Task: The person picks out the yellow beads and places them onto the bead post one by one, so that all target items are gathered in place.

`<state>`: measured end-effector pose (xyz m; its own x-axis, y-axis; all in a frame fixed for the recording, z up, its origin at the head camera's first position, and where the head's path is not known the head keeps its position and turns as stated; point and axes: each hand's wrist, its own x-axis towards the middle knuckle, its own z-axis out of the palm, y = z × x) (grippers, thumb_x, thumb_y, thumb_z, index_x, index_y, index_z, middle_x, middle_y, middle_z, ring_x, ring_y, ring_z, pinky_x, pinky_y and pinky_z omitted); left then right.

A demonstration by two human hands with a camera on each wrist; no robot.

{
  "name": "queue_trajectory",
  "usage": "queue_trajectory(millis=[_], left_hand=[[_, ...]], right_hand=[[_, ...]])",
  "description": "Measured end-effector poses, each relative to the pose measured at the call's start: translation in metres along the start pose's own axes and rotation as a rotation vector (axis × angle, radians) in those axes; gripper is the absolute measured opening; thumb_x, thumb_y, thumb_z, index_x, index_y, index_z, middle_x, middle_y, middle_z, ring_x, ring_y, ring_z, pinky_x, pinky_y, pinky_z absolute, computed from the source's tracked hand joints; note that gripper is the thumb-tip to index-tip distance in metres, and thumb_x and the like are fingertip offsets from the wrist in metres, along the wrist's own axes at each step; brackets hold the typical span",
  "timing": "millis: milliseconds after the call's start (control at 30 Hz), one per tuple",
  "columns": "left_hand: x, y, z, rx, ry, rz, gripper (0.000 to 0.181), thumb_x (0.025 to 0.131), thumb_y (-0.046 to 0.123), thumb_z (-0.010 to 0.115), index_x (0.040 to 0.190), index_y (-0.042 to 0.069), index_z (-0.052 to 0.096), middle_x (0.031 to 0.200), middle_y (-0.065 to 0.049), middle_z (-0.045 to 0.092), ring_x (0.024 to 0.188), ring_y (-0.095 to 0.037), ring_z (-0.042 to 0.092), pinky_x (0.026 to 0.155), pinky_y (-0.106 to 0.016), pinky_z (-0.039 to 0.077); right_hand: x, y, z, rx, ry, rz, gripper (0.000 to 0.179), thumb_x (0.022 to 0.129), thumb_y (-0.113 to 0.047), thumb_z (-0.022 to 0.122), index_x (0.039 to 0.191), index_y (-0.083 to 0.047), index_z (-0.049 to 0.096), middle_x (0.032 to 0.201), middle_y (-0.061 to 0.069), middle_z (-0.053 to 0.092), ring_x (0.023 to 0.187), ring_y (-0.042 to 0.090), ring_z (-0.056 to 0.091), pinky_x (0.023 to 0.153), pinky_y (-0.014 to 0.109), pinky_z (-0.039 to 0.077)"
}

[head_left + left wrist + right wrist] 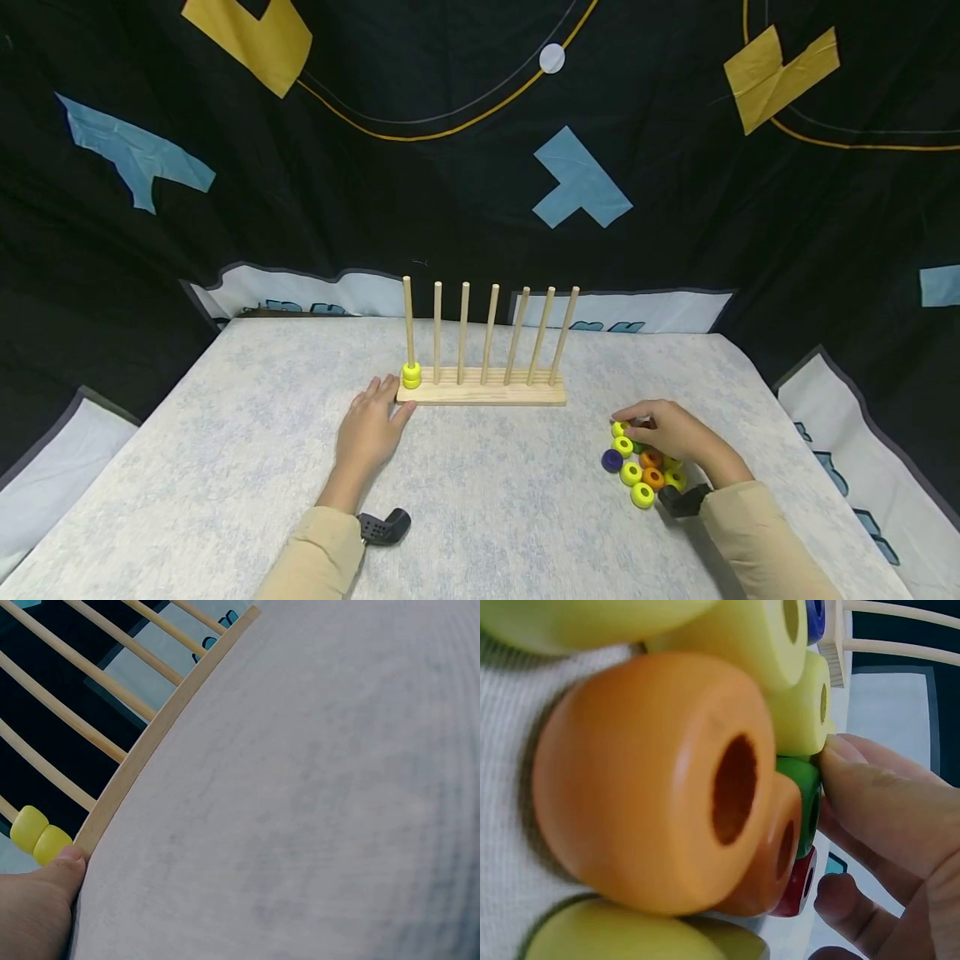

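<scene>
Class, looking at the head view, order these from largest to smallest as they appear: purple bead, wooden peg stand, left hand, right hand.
1. Wooden peg stand
2. Left hand and right hand: they look too alike to rank
3. Purple bead

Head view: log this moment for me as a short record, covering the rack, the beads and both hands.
Rack: wooden, seven pegs
Leftmost peg: two yellow beads
Other pegs: bare
Pile: right of rack; yellow, orange, green, red, blue
Left hand: touches rack's left end
Right hand: pinches yellow bead at pile's far edge
</scene>
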<state>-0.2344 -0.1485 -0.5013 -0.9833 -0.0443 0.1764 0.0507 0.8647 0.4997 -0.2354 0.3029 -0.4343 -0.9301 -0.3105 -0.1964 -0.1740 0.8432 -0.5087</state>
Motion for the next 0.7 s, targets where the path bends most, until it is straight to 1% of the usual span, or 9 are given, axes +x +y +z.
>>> queue_trajectory(millis=[133, 333, 467, 600, 700], left_hand=[[0.0003, 0.0001, 0.0003, 0.000, -0.004, -0.003, 0.064, 0.100, 0.043, 0.055, 0.149, 0.003, 0.043, 0.157, -0.014, 0.040, 0.149, -0.038, 0.030, 0.123, -0.055, 0.023], [0.0011, 0.0004, -0.0011, 0.002, -0.005, -0.003, 0.064, 0.101, 0.043, 0.055, 0.149, 0.003, 0.042, 0.157, -0.014, 0.040, 0.149, -0.037, 0.030, 0.124, -0.054, 0.021], [0.0011, 0.0006, -0.0017, 0.004, -0.005, 0.000, 0.064, 0.101, 0.042, 0.055, 0.149, 0.002, 0.042, 0.156, -0.015, 0.040, 0.149, -0.038, 0.029, 0.124, -0.054, 0.021], [0.0014, 0.0006, -0.0013, 0.000, -0.005, -0.001, 0.064, 0.101, 0.043, 0.054, 0.149, 0.003, 0.043, 0.156, -0.015, 0.040, 0.149, -0.037, 0.029, 0.124, -0.054, 0.021], [0.0016, -0.0001, -0.0004, 0.000, -0.007, 0.001, 0.064, 0.101, 0.043, 0.054, 0.149, 0.003, 0.043, 0.156, -0.015, 0.041, 0.149, -0.037, 0.030, 0.124, -0.054, 0.021]], right_hand=[[0.0015, -0.0004, -0.0003, 0.001, -0.007, 0.002, 0.027, 0.094, -0.020, 0.068, 0.121, -0.015, 0.072, 0.123, 0.010, 0.069, 0.099, 0.018, 0.060, 0.087, 0.042, 0.056], [0.0048, -0.0017, -0.0005, -0.019, 0.001, -0.012, 0.027, 0.096, -0.024, 0.067, 0.119, -0.013, 0.072, 0.121, 0.010, 0.070, 0.109, 0.027, 0.064, 0.095, 0.052, 0.055], [0.0061, -0.0041, 0.0005, -0.046, 0.012, 0.003, 0.030, 0.096, -0.027, 0.067, 0.122, -0.012, 0.070, 0.121, 0.011, 0.069, 0.112, 0.032, 0.065, 0.095, 0.055, 0.054], [0.0069, -0.0059, 0.0008, -0.073, 0.025, 0.028, 0.034, 0.096, -0.027, 0.067, 0.127, -0.012, 0.067, 0.123, 0.012, 0.069, 0.112, 0.032, 0.065, 0.094, 0.055, 0.054], [0.0063, -0.0070, 0.0006, -0.084, 0.027, 0.048, 0.034, 0.095, -0.025, 0.068, 0.126, -0.013, 0.068, 0.126, 0.013, 0.068, 0.111, 0.032, 0.065, 0.094, 0.054, 0.055]])
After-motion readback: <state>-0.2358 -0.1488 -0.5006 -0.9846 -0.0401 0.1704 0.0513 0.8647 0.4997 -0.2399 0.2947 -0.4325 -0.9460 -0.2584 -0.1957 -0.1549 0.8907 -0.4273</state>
